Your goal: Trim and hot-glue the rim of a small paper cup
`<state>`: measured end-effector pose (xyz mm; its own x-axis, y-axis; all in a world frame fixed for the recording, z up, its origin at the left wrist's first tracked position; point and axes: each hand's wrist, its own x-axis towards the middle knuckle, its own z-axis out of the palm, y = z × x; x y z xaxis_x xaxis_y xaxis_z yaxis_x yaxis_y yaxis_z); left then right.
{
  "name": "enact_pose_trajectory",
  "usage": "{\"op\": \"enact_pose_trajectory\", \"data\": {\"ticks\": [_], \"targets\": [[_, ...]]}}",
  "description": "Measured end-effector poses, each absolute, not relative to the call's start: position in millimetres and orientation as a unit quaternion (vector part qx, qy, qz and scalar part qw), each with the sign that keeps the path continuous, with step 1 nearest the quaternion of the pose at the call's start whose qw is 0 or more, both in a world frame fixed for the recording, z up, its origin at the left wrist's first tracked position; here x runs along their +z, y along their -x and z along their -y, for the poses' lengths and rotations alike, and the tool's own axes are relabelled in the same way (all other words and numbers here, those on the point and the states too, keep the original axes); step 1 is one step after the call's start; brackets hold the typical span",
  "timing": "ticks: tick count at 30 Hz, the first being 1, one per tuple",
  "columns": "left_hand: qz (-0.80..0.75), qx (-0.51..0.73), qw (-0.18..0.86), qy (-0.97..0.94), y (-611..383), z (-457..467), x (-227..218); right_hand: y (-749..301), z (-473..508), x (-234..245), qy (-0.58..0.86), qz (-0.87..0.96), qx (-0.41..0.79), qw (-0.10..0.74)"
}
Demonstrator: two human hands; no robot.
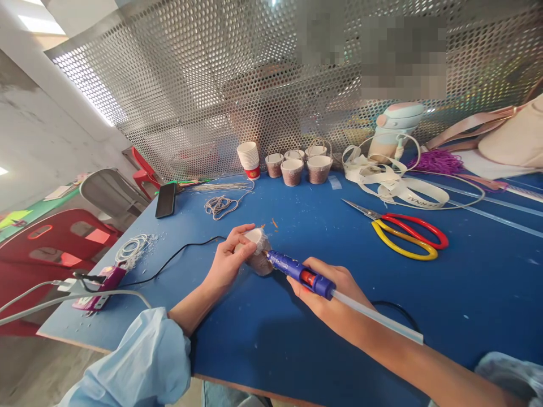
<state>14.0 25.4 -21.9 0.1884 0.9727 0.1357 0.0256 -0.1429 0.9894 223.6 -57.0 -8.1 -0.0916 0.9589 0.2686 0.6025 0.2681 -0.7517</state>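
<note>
My left hand (231, 255) is closed round a small paper cup (262, 264) wrapped in brownish cord, with a pale rim. The cup is tilted, its mouth facing up and away. In my right hand (328, 285) is a blue hot glue gun (292, 267), its nozzle at the cup's upper side near the rim. Whether the nozzle touches the cup I cannot tell. A long translucent glue stick (377, 316) sticks out of the gun's back end over my right forearm. My right fingers are partly hidden behind the gun.
Several wrapped cups with handles (292, 172) stand at the back beside stacked paper cups (249, 158). Scissors (399, 229) lie right, below white ribbon (394, 186). A cord bundle (221, 207), a phone (166, 200) and a purple power strip (102, 288) are left. Perforated metal (190, 96) stands behind.
</note>
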Motion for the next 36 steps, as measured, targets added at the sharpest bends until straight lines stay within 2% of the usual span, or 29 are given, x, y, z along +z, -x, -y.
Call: {"op": "enact_pose_trajectory", "data": {"ticks": [7,11,16,23,36], "targets": [[-0.422,0.474,0.491,-0.597,-12.9,-27.2,-22.5,-223.9,54.7,-7.7,0.559,0.697,0.249,0.374],[-0.425,0.478,0.467,-0.611,-11.9,-28.0,-21.6,-226.0,51.2,-3.7,0.57,0.657,0.303,0.388],[-0.417,0.476,0.396,-0.665,-13.2,-25.9,-15.3,-228.4,50.7,4.8,0.568,0.622,0.344,0.416],[-0.422,0.475,0.288,-0.716,-17.9,-17.4,-9.6,-228.2,54.0,4.4,0.58,0.606,0.309,0.448],[-0.368,0.437,0.229,-0.788,-23.7,-8.1,-14.5,-230.8,52.2,6.0,0.568,0.608,0.364,0.42]]}}
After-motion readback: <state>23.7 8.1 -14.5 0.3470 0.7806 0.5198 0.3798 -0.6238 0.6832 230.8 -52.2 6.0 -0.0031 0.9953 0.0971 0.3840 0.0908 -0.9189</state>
